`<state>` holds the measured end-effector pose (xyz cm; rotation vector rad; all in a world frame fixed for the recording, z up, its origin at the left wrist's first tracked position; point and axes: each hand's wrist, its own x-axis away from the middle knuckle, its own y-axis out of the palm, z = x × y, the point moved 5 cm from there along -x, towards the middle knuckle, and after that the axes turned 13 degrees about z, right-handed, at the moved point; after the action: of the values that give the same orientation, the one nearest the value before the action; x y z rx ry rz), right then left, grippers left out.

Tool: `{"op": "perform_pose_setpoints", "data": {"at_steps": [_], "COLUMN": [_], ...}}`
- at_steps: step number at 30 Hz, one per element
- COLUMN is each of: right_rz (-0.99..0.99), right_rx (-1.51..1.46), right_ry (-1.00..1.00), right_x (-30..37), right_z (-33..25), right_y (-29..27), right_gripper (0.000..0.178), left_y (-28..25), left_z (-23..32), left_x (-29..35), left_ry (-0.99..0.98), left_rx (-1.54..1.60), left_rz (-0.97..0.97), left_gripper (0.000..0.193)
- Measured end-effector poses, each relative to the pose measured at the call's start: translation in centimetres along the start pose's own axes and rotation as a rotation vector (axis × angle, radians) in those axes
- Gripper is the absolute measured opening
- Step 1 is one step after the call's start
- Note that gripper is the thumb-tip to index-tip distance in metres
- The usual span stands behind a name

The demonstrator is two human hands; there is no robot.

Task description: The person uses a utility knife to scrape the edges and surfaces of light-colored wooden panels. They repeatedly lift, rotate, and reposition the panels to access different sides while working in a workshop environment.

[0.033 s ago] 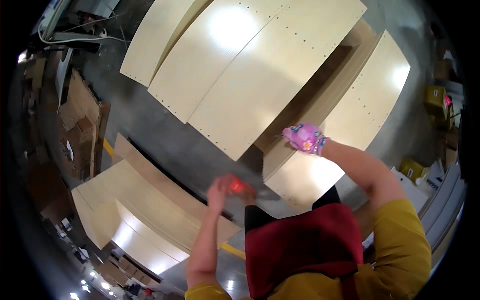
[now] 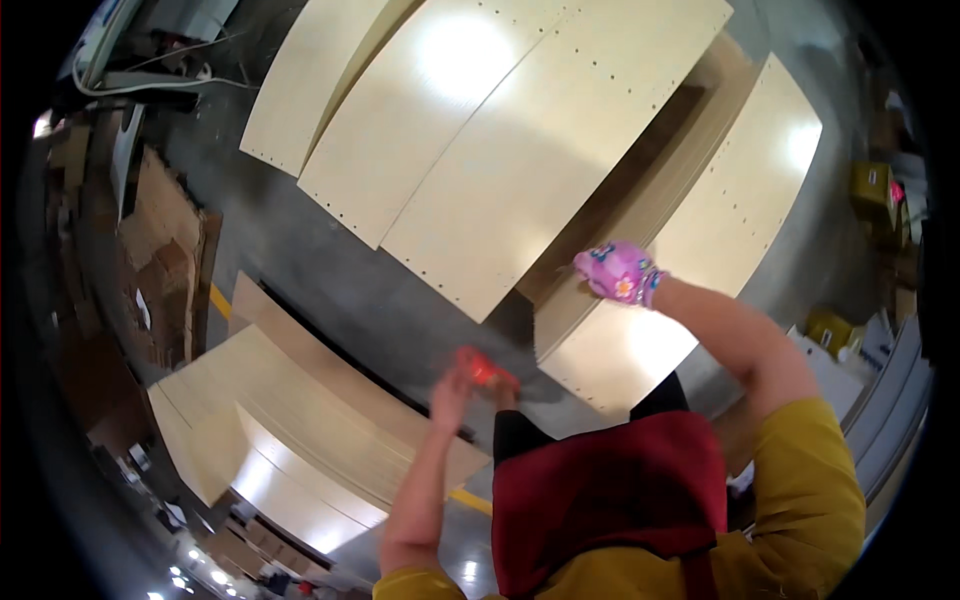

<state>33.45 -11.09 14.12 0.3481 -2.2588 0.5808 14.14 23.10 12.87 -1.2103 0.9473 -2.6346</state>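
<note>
My right hand (image 2: 618, 273), in a pink flowered glove, is closed above the near left edge of a stack of pale boards (image 2: 735, 190). A thin tip seems to stick out by its fingers, too small to name. My bare left hand (image 2: 452, 393) hangs above the floor, smeared by motion, so its fingers cannot be read. In the picture it lies beside my red shoe (image 2: 482, 368). Ahead is a wide stack of pale panels (image 2: 520, 150) with rows of small drilled holes along the edges.
At the lower left stands another stack of pale boards (image 2: 290, 400) with a brown sheet along its side. Torn cardboard (image 2: 160, 240) leans at the far left. Yellow boxes (image 2: 870, 190) are at the right. Grey floor (image 2: 330, 250) runs between the stacks.
The whole view has shifted slightly. My left hand, blurred in both frames, sits a little further right and lower. My right hand stays closed over the board stack's edge.
</note>
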Motion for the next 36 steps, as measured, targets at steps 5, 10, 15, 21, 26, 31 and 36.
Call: {"op": "perform_pose_setpoints", "data": {"at_steps": [5,10,15,21,26,31,36], "right_rz": [0.233,0.287,0.315,0.661,1.125,1.199,0.813], "right_rx": [0.811,1.121,0.49,0.211,-0.432,-1.383,-1.696], "right_ry": [-0.911,-0.697,-0.295,-0.411,0.24,0.959,0.974], "right_x": [0.6,2.7,8.7,28.8,37.0,37.0,28.7], "right_z": [-1.1,-0.5,-2.6,2.6,15.1,18.9,10.5], "right_y": [-1.1,-1.7,-0.6,4.6,9.5,19.9,36.1], "right_gripper": [0.009,0.014,0.016,0.032,0.024,0.003,0.013], "left_y": [0.3,-6.5,-14.9,-11.0,-4.6,-1.5,-5.2], "left_z": [-7.0,-17.6,-19.1,-11.2,1.8,3.6,5.3], "left_x": [6.9,9.8,8.7,7.1,8.0,3.7,-2.6], "left_ry": [0.022,-0.264,-0.491,-0.449,-0.261,-0.104,-0.248], "left_rx": [-0.101,-0.027,0.049,0.016,0.044,-0.163,-0.204], "left_rz": [-0.359,-0.297,-0.128,-0.242,-0.494,-0.615,-0.631], "left_gripper": [0.026,0.025,0.028,0.025,0.028,0.03,0.039]}}
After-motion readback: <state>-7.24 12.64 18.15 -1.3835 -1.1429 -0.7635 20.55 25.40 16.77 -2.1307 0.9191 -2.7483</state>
